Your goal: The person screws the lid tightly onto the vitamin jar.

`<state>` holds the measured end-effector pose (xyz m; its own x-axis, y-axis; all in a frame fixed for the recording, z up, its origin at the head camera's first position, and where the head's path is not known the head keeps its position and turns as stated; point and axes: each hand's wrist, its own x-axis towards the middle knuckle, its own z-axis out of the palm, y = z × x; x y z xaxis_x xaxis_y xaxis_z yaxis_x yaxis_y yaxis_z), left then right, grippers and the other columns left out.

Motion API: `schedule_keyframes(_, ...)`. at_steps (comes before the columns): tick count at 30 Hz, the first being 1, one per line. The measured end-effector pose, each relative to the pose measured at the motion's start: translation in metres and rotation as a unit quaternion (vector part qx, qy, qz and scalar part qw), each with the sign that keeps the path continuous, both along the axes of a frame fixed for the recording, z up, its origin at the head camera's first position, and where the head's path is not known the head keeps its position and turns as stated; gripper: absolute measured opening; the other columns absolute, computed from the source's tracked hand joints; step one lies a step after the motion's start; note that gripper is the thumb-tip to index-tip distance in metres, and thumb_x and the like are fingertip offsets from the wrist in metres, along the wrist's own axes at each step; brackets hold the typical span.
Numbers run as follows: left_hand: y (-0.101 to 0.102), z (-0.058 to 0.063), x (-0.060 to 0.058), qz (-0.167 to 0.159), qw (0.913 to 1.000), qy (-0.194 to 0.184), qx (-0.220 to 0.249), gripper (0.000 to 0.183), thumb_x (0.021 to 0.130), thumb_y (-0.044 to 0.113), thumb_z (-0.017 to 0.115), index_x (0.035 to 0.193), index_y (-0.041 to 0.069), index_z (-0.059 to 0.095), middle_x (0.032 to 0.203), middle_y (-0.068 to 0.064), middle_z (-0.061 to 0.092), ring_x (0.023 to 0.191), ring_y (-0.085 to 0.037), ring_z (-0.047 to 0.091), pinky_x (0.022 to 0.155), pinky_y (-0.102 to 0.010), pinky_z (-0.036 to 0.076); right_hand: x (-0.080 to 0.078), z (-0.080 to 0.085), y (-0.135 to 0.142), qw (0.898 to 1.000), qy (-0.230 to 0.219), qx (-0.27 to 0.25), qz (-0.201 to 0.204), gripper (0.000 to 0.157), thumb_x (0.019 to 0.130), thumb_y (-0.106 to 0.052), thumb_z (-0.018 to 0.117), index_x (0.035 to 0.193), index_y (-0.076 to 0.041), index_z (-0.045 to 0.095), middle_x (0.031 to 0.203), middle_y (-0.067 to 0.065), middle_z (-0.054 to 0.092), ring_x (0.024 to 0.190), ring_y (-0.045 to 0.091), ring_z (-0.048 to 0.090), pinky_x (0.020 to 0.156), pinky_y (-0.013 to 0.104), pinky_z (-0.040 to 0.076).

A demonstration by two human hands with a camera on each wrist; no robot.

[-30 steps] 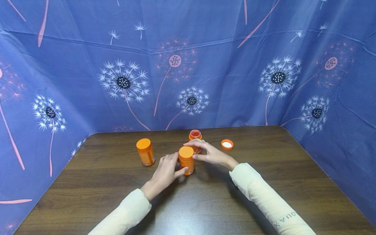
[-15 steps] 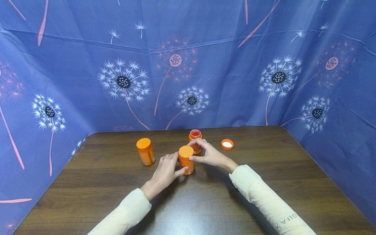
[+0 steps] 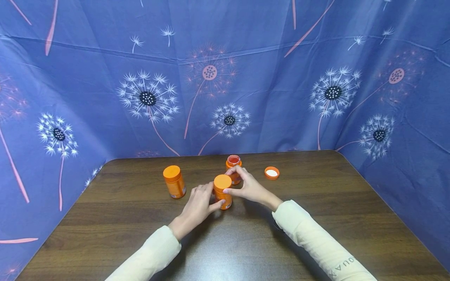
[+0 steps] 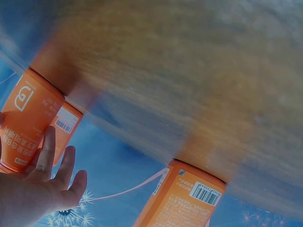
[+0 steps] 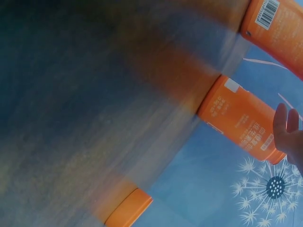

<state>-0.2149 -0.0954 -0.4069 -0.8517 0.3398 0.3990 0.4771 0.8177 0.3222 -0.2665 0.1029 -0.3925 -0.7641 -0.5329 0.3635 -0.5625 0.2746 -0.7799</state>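
Observation:
An orange supplement bottle (image 3: 224, 199) with its orange lid (image 3: 222, 182) on stands upright at the middle of the table. My left hand (image 3: 197, 205) holds its body from the left, thumb across the front. At the lid's right side, my right hand (image 3: 247, 187) pinches with the thumb at the near edge and the index finger behind. Past the fingers stands an uncapped orange bottle (image 3: 233, 160), its lower part partly covered by my right hand. In the left wrist view, the held bottle (image 4: 31, 111) shows its white lettering, with the left fingers (image 4: 46, 153) along it.
A third, capped orange bottle (image 3: 174, 183) stands to the left. A loose orange lid (image 3: 272, 173) lies at the right with its white inside up. The wooden table (image 3: 316, 171) ends at a blue dandelion-print cloth (image 3: 274, 109) behind and at the sides.
My right thumb has slid leftward around the near edge of the lid, and the right hand and forearm have shifted slightly. The left hand and the bottles stay in place.

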Motion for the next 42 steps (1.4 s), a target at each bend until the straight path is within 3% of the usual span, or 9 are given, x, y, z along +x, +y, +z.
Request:
schedule_keyframes(7, 0.0, 0.0, 0.0, -0.001, 1.0, -0.001, 0.004, 0.043, 0.079, 0.043, 0.066, 0.106, 0.012, 0.052, 0.089, -0.002, 0.063, 0.09, -0.021, 0.059, 0.088, -0.048, 0.041, 0.004, 0.008, 0.001, 1.0, -0.014, 0.018, 0.003, 0.054, 0.074, -0.014, 0.075, 0.121, -0.009, 0.048, 0.116, 0.006, 0.052, 0.108, 0.028, 0.046, 0.089, 0.044, 0.04)
schedule_keyframes(13, 0.0, 0.0, 0.0, -0.001, 1.0, -0.001, 0.006, 0.045, 0.079, 0.043, 0.067, 0.108, 0.012, 0.052, 0.091, -0.001, 0.063, 0.091, -0.021, 0.059, 0.089, -0.047, 0.04, 0.017, 0.035, 0.005, 0.998, -0.013, 0.038, 0.053, 0.051, 0.08, -0.009, 0.068, 0.126, -0.005, 0.047, 0.127, 0.014, 0.048, 0.11, 0.029, 0.045, 0.086, 0.025, 0.043)
schedule_keyframes(18, 0.0, 0.0, 0.0, -0.001, 1.0, -0.007, 0.006, 0.045, 0.079, 0.043, 0.066, 0.107, 0.011, 0.052, 0.091, -0.002, 0.064, 0.09, -0.02, 0.059, 0.088, -0.048, 0.041, 0.018, 0.042, 0.008, 0.995, -0.008, 0.051, 0.08, 0.048, 0.084, -0.008, 0.064, 0.129, -0.005, 0.047, 0.131, 0.015, 0.046, 0.106, 0.027, 0.049, 0.086, 0.025, 0.044)
schedule_keyframes(30, -0.001, 0.0, 0.0, -0.002, 0.9999, -0.008, 0.007, 0.045, 0.08, 0.043, 0.066, 0.108, 0.011, 0.051, 0.092, -0.003, 0.063, 0.091, -0.021, 0.059, 0.089, -0.048, 0.04, 0.015, 0.043, 0.008, 0.995, -0.004, 0.052, 0.089, 0.041, 0.084, -0.005, 0.062, 0.124, -0.002, 0.052, 0.129, 0.015, 0.048, 0.123, 0.028, 0.039, 0.093, 0.041, 0.039)
schedule_keyframes(34, -0.001, -0.001, -0.001, -0.001, 1.0, -0.004, 0.003, 0.045, 0.08, 0.044, 0.066, 0.107, 0.011, 0.052, 0.091, -0.002, 0.063, 0.092, -0.021, 0.059, 0.089, -0.048, 0.041, 0.012, 0.039, 0.008, 0.996, 0.0, 0.051, 0.076, 0.041, 0.083, -0.007, 0.064, 0.122, -0.003, 0.054, 0.126, 0.014, 0.051, 0.117, 0.028, 0.043, 0.09, 0.04, 0.041)
schedule_keyframes(38, -0.001, -0.001, -0.001, 0.002, 1.0, 0.001, 0.001, 0.046, 0.08, 0.044, 0.066, 0.108, 0.011, 0.052, 0.09, 0.0, 0.062, 0.091, -0.021, 0.059, 0.088, -0.047, 0.041, 0.003, 0.024, 0.007, 0.997, 0.014, 0.043, 0.057, 0.04, 0.08, -0.009, 0.068, 0.118, -0.006, 0.055, 0.121, 0.012, 0.052, 0.105, 0.032, 0.047, 0.081, 0.03, 0.044)
schedule_keyframes(42, -0.001, -0.002, -0.001, 0.002, 1.0, 0.004, 0.001, 0.046, 0.079, 0.043, 0.066, 0.109, 0.011, 0.052, 0.09, 0.0, 0.062, 0.091, -0.021, 0.059, 0.088, -0.046, 0.041, -0.003, 0.011, 0.006, 0.999, 0.008, 0.028, 0.038, 0.041, 0.078, -0.015, 0.072, 0.115, -0.011, 0.053, 0.114, 0.006, 0.052, 0.1, 0.029, 0.049, 0.082, 0.034, 0.044)
